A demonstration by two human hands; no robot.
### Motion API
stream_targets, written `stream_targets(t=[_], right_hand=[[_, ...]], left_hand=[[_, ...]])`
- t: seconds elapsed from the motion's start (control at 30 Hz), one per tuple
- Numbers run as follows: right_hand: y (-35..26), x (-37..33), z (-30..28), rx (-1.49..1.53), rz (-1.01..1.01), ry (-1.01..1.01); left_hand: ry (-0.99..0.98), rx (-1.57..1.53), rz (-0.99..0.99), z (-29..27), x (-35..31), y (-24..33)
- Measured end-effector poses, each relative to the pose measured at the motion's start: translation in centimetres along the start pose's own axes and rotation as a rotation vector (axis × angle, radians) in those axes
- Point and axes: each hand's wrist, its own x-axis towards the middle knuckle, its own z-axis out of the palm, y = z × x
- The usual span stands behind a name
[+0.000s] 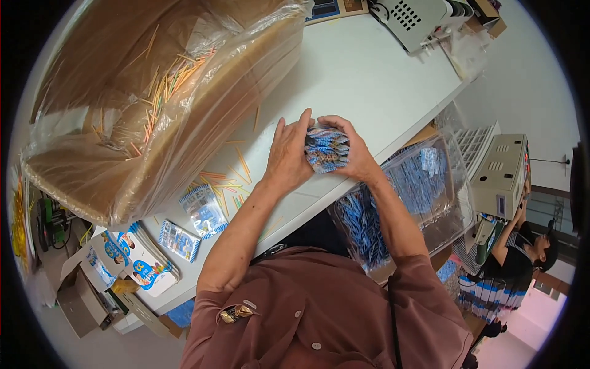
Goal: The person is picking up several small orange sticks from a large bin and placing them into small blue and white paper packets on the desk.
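Note:
Between my two hands, above the white table (344, 74), is a bundle of small blue printed packets (327, 150) with their edges facing up. My left hand (290, 154) presses against the bundle's left side, fingers pointing away from me. On the opposite side my right hand (356, 150) closes round it, the fingers curving over the far edge. Two flat blue-and-white packets, a larger one (206, 212) and a smaller one (179, 240), lie near my left forearm. Thin coloured sticks (243, 165) are scattered on the table left of my hands.
A big carton lined with see-through plastic (246, 80) leans at the left, with many sticks (166, 89) inside. White-and-blue printed cartons (147, 264) stand at lower left. Beside my right arm, a plastic-lined bin (452, 212) holds blue packets (418, 178). Past a beige machine (501, 175), another person (513, 258) works.

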Motion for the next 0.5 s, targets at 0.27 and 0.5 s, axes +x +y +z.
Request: stream_targets(t=[0.27, 0.5], right_hand=[[-1.9, -0.1, -0.8, 0.028, 0.074, -0.06], [-0.7, -0.3, -0.4, 0.092, 0.009, 0.075]], left_hand=[[0.022, -0.004, 0.152, -0.1, 0.1, 0.1], [0.071, 0.042, 0.003, 0.6, 0.6, 0.4]])
